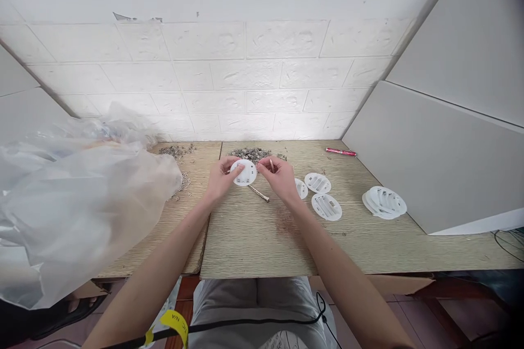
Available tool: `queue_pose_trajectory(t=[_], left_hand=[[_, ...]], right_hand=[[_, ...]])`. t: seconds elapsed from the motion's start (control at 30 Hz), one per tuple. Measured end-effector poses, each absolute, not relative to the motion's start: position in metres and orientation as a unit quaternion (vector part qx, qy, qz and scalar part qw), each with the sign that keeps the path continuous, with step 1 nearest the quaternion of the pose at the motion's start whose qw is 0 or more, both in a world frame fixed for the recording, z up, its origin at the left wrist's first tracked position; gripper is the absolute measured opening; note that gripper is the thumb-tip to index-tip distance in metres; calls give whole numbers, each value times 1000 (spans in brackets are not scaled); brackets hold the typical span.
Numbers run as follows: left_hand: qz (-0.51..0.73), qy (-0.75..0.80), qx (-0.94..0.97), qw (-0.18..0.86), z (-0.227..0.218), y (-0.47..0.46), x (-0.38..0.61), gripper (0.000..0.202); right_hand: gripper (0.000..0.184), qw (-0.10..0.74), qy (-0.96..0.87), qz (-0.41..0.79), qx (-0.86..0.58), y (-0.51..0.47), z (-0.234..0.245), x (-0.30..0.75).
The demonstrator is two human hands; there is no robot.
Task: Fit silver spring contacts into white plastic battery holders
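Far left: large clear plastic bag [69, 202], crumpled, lying over the left end of the wooden table [254, 245] and hanging past its front edge. Just right of the bag, two small scatterings of metal bits [178, 151] on the left board.

Centre: left hand [219, 179] pinched on the left rim of a white round plastic disc [244, 173], thumb on its face, disc held just above the table with its slotted side toward the camera. Right hand [280, 177] meets the disc's right rim, fingertips closed together on something small; a thin light stick stands up between its fingers. What the fingertips pinch is too small to tell. Behind the hands, a pile of small metal parts [250, 154] near the wall. Below the disc, a slim metal tool [258, 193] lies flat on the table, partly under the hands.

Right of the right hand: three more white discs [326, 206] flat on the table, the nearest partly hidden by the wrist. Further right, a short stack of discs [385, 202]. Back near the wall, a red pen [340, 151]. Grey panel [442, 158] closes the right side.
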State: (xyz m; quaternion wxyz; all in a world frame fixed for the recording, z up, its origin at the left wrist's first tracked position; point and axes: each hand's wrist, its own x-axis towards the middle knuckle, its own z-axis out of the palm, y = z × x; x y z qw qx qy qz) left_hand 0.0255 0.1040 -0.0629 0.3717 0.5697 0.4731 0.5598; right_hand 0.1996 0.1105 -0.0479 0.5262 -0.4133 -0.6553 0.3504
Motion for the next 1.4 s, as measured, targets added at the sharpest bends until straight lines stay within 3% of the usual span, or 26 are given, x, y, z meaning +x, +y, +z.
queue_pose_trajectory(t=[0.13,0.27,0.47,0.9,1.07,1.4], left_hand=[[535,479,552,424,-62,104,27,48],[507,487,539,464,-64,102,31,47],[483,521,523,471,-64,100,36,36],[455,540,545,452,-68,100,40,26],[453,547,532,461,-66,101,41,27],[458,523,536,478,-65,101,40,34]], right_hand=[[13,502,-685,308,-430,113,-50,202],[13,426,-759,187,-456,113,-53,199],[16,335,-812,64,-474,111,-56,198],[23,209,-844,-6,-494,107,-51,197],[24,200,-857,-2,-476,106,-48,201],[17,265,-835,28,-481,112,-58,201]])
